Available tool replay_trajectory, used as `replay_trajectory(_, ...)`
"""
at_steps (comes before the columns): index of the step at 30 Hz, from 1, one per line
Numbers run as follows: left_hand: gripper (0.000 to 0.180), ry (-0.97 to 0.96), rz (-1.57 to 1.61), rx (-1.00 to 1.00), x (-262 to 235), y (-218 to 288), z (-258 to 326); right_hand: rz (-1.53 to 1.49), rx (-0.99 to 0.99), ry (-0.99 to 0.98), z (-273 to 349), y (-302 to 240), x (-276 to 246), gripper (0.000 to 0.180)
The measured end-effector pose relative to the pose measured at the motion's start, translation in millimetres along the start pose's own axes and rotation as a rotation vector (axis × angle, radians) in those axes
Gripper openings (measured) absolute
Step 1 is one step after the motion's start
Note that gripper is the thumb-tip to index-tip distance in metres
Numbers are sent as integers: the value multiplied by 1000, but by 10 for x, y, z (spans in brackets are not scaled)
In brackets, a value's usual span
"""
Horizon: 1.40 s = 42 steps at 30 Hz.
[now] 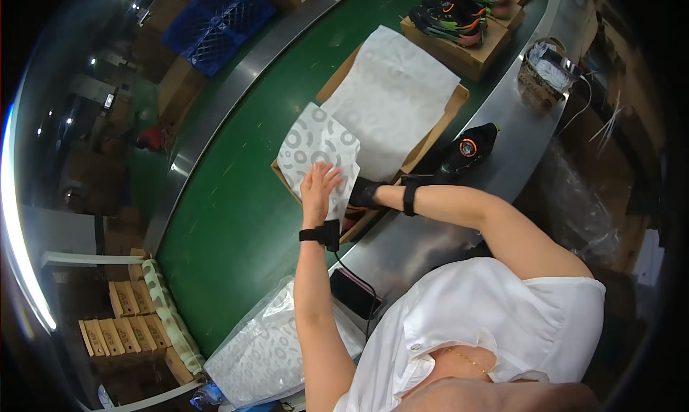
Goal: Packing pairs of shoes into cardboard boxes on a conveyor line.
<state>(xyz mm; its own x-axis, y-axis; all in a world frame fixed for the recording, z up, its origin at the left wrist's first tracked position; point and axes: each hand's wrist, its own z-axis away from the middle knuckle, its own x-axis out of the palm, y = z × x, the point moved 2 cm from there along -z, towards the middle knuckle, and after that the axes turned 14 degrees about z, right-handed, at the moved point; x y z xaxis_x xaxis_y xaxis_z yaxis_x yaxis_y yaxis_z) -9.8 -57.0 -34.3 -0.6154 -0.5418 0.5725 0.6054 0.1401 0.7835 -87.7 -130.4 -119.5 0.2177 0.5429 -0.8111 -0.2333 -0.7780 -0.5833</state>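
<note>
An open cardboard shoebox (430,133) lies on the green conveyor belt, lined with white patterned tissue paper (391,89). One flap of the tissue is folded over the box's left part. My left hand (319,186) lies on that flap with its fingers stretched out. My right hand's wrist reaches to the box's near edge beside a black shoe (364,194); the fingers are hidden there, so their grip does not show. Part of the shoe is under the paper. On the metal edge to the right stands another black shoe (470,150) with an orange ring and green trim.
Several similar shoes (448,21) stand on cardboard boxes at the far right. A basket (543,75) sits on the metal ledge. Nearer me are a phone (355,293) with a cable and a plastic-wrapped stack of patterned paper (262,354). A blue crate (217,24) is beyond the belt.
</note>
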Motion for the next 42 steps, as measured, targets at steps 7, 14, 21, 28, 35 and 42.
replay_trajectory(7, 38, -322, -1795, 502, -171, -553, 21, -751, 846, 732, 732, 1111, -1380, 52)
replay_trajectory(14, 50, -324, -1814, -243, 117, -508, -252, 209, 621, 736, 2111, 1215, -1863, 59)
replay_trajectory(21, 59, -311, -1216, 449, 527, -529, 379, 201, 436, 152, 2152, 707, -1663, 70)
replay_trajectory(28, 64, -281, -1216, 511, 920, -378, 1175, 363, 10, 6, 1582, -766, -1901, 36)
replay_trajectory(35, 40, 242, -277, 263, 345, -147, 737, 256, -464, 575, 1336, -838, -2009, 47)
replay_trajectory(42, 51, 265, 203, -305, -155, -479, -240, -320, 344, -179, 1604, 344, -1274, 56)
